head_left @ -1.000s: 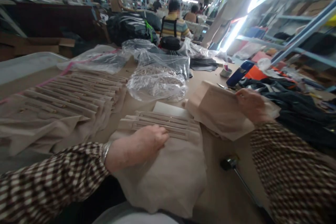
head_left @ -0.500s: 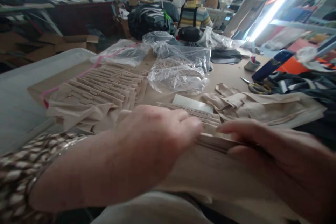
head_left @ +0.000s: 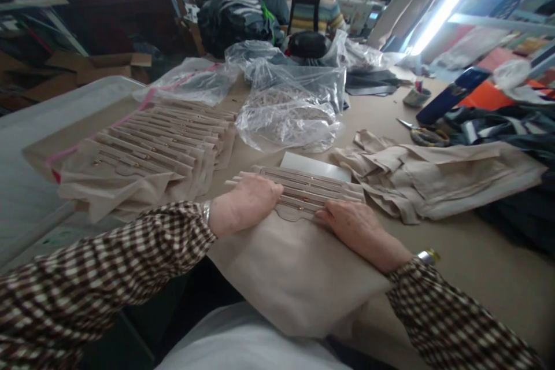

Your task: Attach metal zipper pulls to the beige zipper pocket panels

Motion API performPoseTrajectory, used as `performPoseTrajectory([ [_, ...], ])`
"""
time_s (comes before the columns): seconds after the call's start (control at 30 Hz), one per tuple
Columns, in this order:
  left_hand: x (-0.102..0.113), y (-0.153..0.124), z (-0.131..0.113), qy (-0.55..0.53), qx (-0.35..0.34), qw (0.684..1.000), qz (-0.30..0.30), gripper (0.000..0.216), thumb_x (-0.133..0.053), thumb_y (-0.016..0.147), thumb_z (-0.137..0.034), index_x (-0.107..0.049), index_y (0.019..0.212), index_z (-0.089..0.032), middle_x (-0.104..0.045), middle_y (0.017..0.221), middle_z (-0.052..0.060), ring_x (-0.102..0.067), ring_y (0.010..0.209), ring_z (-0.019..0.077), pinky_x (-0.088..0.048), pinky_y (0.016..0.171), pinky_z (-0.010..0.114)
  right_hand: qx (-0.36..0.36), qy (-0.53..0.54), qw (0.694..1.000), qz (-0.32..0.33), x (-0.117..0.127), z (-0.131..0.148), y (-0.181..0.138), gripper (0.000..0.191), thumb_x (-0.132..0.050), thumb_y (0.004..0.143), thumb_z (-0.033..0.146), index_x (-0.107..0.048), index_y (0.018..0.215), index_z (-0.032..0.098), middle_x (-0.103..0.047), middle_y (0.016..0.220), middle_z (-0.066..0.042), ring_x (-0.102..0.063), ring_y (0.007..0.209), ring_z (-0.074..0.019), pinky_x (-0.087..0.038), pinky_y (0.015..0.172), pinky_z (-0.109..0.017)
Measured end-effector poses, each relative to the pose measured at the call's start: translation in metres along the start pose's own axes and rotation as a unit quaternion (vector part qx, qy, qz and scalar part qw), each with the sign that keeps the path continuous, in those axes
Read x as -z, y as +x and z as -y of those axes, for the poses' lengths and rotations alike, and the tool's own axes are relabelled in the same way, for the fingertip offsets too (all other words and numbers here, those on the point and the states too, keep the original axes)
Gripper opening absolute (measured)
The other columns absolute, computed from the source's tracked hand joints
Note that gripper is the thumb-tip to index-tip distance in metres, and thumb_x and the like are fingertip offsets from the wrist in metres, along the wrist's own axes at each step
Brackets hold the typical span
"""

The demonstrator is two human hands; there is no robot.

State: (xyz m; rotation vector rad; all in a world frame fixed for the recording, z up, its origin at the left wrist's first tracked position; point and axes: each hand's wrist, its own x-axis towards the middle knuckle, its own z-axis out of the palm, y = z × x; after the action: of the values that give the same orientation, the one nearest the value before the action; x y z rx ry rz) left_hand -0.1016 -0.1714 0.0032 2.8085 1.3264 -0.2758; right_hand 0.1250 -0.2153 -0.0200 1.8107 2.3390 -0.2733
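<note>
A beige fabric panel (head_left: 299, 266) drapes over the near table edge toward my lap. Along its upper edge run a slot-like seam and a small gold-coloured piece, perhaps a zip pull. My left hand (head_left: 249, 199) grips this edge at its left end, fingers curled over the cloth. At the right end, my right hand (head_left: 353, 225) has its fingers closed on the same edge; the thumb is partly hidden. Similar panels lie overlapped in a stack (head_left: 321, 183) just beyond the hands. Behind that stack sits a flat pale plate (head_left: 315, 165).
To the left, several overlapped beige panels (head_left: 169, 133) lie in a row. A clear plastic bag (head_left: 295, 113) stands beyond the stack. Crumpled beige cloth (head_left: 446, 179), scissors (head_left: 427, 136), a small cup (head_left: 417, 97) and a blue long object (head_left: 453, 94) are right. A person (head_left: 321, 8) sits farther back.
Both hands have moved away from the camera, down onto the stack. The panel's edge, held up close before, now lies flat over the other panels. The view has shifted slightly.
</note>
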Motion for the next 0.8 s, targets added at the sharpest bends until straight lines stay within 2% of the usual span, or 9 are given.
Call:
performPoseTrajectory([
  [0.17, -0.022, -0.013, -0.026, 0.082, -0.084, 0.980, -0.159, 0.029, -0.051, 0.086, -0.007, -0.069, 0.106, -0.015, -0.069, 0.103, 0.015, -0.063, 0.097, 0.0327, -0.048, 0.085, 0.049, 0.009, 0.010, 1.000, 0.025, 0.006, 0.000, 0.001, 0.036, -0.048, 0.098, 0.044, -0.071, 0.091, 0.018, -0.075, 0.091, -0.011, -0.071, 0.085, -0.0252, -0.047, 0.073, -0.031],
  [0.27, -0.047, -0.016, -0.039, 0.039, -0.156, 0.969, -0.187, 0.036, -0.053, 0.085, -0.009, -0.068, 0.116, -0.019, -0.067, 0.119, 0.013, -0.062, 0.104, 0.0306, -0.049, 0.089, 0.046, 0.018, 0.034, 0.999, 0.027, 0.002, -0.002, 0.007, 0.039, -0.048, 0.097, 0.047, -0.072, 0.090, 0.018, -0.075, 0.090, -0.011, -0.070, 0.085, -0.0252, -0.048, 0.074, -0.031],
  [0.43, -0.069, -0.015, -0.041, 0.002, -0.157, 0.969, -0.191, 0.037, -0.049, 0.086, -0.008, -0.072, 0.113, -0.021, -0.065, 0.127, 0.013, -0.061, 0.108, 0.0325, -0.048, 0.092, 0.049, 0.024, 0.169, 0.985, -0.029, -0.007, -0.043, 0.008, 0.031, -0.057, 0.091, 0.049, -0.069, 0.089, 0.021, -0.072, 0.083, -0.006, -0.065, 0.077, -0.0199, -0.046, 0.071, -0.029],
  [0.5, -0.070, -0.016, -0.039, -0.015, -0.156, 0.969, -0.193, 0.039, -0.047, 0.086, -0.008, -0.072, 0.113, -0.021, -0.065, 0.128, 0.012, -0.061, 0.111, 0.0332, -0.048, 0.093, 0.049, -0.063, 0.284, 0.946, -0.144, -0.010, -0.088, -0.001, 0.023, -0.065, 0.084, 0.044, -0.067, 0.090, 0.021, -0.069, 0.080, -0.003, -0.061, 0.074, -0.0167, -0.045, 0.072, -0.028],
  [0.53, -0.071, -0.016, -0.038, -0.025, -0.151, 0.968, -0.198, 0.039, -0.046, 0.087, -0.009, -0.072, 0.113, -0.022, -0.065, 0.128, 0.012, -0.061, 0.111, 0.0332, -0.048, 0.094, 0.049, -0.138, 0.343, 0.903, -0.218, -0.011, -0.116, -0.008, 0.022, -0.068, 0.081, 0.042, -0.065, 0.088, 0.021, -0.067, 0.079, -0.002, -0.059, 0.072, -0.0157, -0.045, 0.072, -0.028],
  [0.57, -0.073, -0.016, -0.037, -0.035, -0.146, 0.968, -0.203, 0.040, -0.046, 0.087, -0.009, -0.072, 0.114, -0.023, -0.065, 0.129, 0.011, -0.060, 0.113, 0.0329, -0.048, 0.095, 0.049, -0.241, 0.404, 0.825, -0.315, -0.012, -0.144, -0.016, 0.026, -0.074, 0.073, 0.040, -0.063, 0.086, 0.020, -0.065, 0.079, -0.001, -0.057, 0.072, -0.0153, -0.046, 0.071, -0.027],
  [0.6, -0.075, -0.016, -0.036, -0.043, -0.142, 0.967, -0.207, 0.040, -0.046, 0.088, -0.009, -0.072, 0.114, -0.023, -0.065, 0.129, 0.011, -0.060, 0.114, 0.0326, -0.048, 0.096, 0.049, -0.295, 0.412, 0.784, -0.358, -0.014, -0.172, -0.024, 0.029, -0.070, 0.075, 0.042, -0.060, 0.091, 0.020, -0.064, 0.083, -0.002, -0.056, 0.073, -0.0152, -0.046, 0.070, -0.027],
  [0.7, -0.079, -0.015, -0.036, -0.036, -0.141, 0.967, -0.208, 0.041, -0.046, 0.088, -0.009, -0.071, 0.117, -0.025, -0.064, 0.132, 0.009, -0.059, 0.117, 0.0322, -0.047, 0.098, 0.048, -0.389, 0.442, 0.707, -0.392, -0.025, -0.236, -0.047, 0.030, -0.056, 0.082, 0.050, -0.052, 0.090, 0.021, -0.054, 0.072, 0.002, -0.052, 0.063, -0.0137, -0.045, 0.057, -0.025],
  [0.8, -0.077, -0.010, -0.037, -0.022, -0.136, 0.970, -0.200, 0.040, -0.045, 0.090, -0.012, -0.070, 0.119, -0.023, -0.063, 0.133, 0.011, -0.059, 0.117, 0.0333, -0.048, 0.097, 0.050, -0.421, 0.489, 0.667, -0.373, -0.039, -0.257, -0.058, 0.035, -0.059, 0.077, 0.055, -0.046, 0.075, 0.022, -0.048, 0.059, 0.004, -0.049, 0.052, -0.0132, -0.041, 0.047, -0.024],
])
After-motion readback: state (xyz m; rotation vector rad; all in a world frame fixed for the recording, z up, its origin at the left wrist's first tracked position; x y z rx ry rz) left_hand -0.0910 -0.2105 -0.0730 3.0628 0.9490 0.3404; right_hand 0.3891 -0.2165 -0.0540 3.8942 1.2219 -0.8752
